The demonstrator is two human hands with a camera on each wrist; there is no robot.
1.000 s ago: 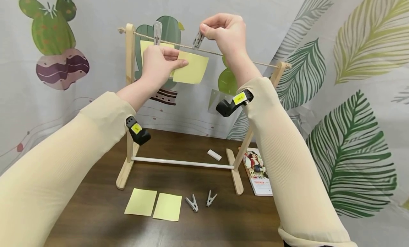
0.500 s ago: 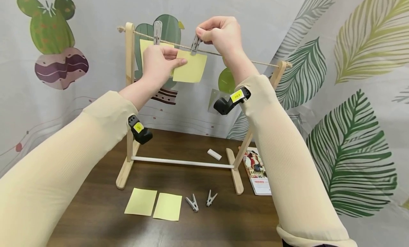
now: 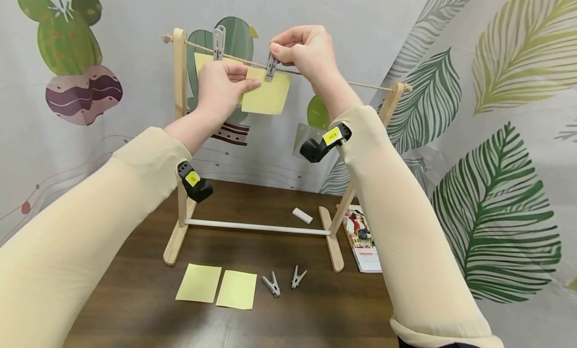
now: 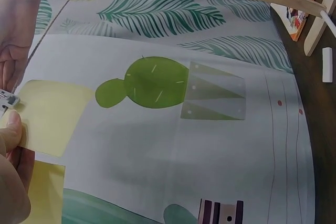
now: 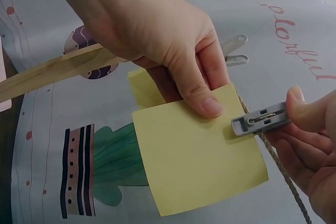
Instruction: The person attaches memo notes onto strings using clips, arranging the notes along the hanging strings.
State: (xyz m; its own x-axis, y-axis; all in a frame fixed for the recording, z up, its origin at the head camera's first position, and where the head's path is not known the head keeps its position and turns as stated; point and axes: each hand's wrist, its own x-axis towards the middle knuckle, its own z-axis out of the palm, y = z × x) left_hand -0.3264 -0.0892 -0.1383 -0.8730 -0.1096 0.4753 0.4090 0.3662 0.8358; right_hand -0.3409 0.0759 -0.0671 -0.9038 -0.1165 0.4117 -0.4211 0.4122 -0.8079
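Observation:
My left hand [image 3: 219, 85] pinches the left edge of a yellow sticky note [image 3: 266, 95], thumb in front and fingers behind, up against the twine [image 3: 306, 74]. Between thumb and fingers my right hand [image 3: 311, 50] holds a grey clothespin [image 5: 261, 120] by its handle end. In the right wrist view the clothespin's tip overlaps the note's top edge, across the twine. A second yellow note [image 3: 203, 61] hangs behind my left hand, under another grey clothespin [image 3: 219, 42] on the line; most of that note is hidden.
The twine spans a wooden frame [image 3: 180, 127] with a white lower bar [image 3: 257, 227]. Two yellow notes [image 3: 198, 284] and two clothespins [image 3: 271, 284] lie on the table in front. A white block [image 3: 302, 216] and a book [image 3: 360, 238] are at the back right.
The clothespin in my right hand has come down and left, from above the twine onto the note's top edge. My left hand keeps its pinch on the note, nearly in place.

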